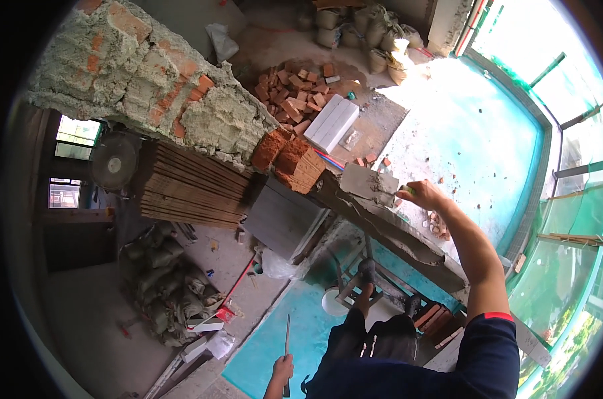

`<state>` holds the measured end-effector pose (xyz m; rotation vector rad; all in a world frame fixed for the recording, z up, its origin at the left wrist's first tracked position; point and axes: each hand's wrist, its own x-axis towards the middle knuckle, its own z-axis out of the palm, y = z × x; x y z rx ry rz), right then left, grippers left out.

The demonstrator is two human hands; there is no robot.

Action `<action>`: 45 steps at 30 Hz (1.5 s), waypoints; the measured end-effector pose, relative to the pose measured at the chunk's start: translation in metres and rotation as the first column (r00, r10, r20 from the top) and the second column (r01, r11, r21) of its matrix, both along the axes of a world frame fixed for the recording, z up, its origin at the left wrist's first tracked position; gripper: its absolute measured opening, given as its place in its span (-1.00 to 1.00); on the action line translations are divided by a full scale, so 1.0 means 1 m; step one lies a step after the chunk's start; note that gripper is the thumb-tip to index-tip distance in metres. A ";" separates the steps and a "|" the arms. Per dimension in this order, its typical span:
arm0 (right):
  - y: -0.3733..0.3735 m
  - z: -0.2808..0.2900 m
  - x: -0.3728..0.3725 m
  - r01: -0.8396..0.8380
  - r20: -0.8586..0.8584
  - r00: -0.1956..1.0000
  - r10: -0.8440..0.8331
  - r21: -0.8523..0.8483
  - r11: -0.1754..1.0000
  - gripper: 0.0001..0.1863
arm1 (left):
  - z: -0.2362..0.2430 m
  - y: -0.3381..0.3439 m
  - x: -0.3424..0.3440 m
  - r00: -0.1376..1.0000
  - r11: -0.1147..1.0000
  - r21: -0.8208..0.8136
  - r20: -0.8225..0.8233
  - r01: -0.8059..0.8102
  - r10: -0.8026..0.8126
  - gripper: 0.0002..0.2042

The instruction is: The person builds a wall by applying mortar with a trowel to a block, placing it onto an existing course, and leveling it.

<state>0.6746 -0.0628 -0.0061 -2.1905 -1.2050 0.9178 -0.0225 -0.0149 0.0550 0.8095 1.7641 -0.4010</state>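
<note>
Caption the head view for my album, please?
Right hand holds a trowel at a mortared wall; left hand grips a slender tool.

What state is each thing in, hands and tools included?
Right hand: closed on the trowel's handle.
Trowel: held, blade smeared with mortar.
Left hand: closed around a long thin tool.
Long thin tool: gripped near one end.
Bricks: loosely heaped.
White bucket: partly hidden, contents unclear.
Fan: running or off, can't tell.
</note>
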 end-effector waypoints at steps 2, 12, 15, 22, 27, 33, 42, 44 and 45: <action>0.017 -0.009 0.011 -0.019 0.034 0.999 0.019 0.012 1.000 -0.39 | 0.002 -0.004 -0.006 0.999 1.000 0.003 -0.052 -0.014 0.014 -0.72; 0.063 -0.028 0.019 0.078 -0.008 0.997 -0.078 0.023 0.997 -0.39 | -0.007 -0.020 -0.037 0.993 0.998 -0.055 -0.110 -0.035 0.029 -0.70; 0.065 -0.025 0.012 0.153 0.057 0.987 -0.151 -0.030 0.988 -0.34 | -0.006 -0.015 -0.024 0.994 0.999 -0.050 -0.111 0.007 -0.013 -0.71; 0.017 0.059 -0.032 0.304 -0.510 0.765 -0.395 -0.254 0.918 -0.41 | -0.006 -0.003 0.006 0.997 0.998 -0.011 0.049 -0.064 0.065 -0.72; 0.013 0.118 -0.107 0.294 -0.660 0.594 -0.460 -0.355 0.888 -0.49 | -0.017 -0.004 0.021 0.997 1.000 -0.002 0.071 0.024 -0.024 -0.75; 0.040 0.104 -0.147 0.310 -0.713 0.502 -0.490 -0.381 0.871 -0.44 | -0.015 -0.010 0.030 0.994 1.000 -0.002 0.111 0.023 -0.022 -0.70; 0.047 0.076 -0.167 0.274 -0.655 0.634 -0.411 -0.306 0.912 -0.45 | -0.021 -0.020 0.006 0.993 0.998 -0.026 0.107 -0.054 0.056 -0.73; 0.037 0.030 -0.183 0.266 -0.205 0.949 -0.241 0.104 0.958 -0.47 | -0.021 -0.018 0.010 0.994 0.999 -0.038 0.105 -0.031 0.035 -0.72; 0.043 0.038 -0.195 0.278 -0.243 0.932 -0.270 0.000 0.960 -0.49 | -0.020 -0.019 0.008 0.995 0.999 -0.038 0.093 -0.033 0.036 -0.70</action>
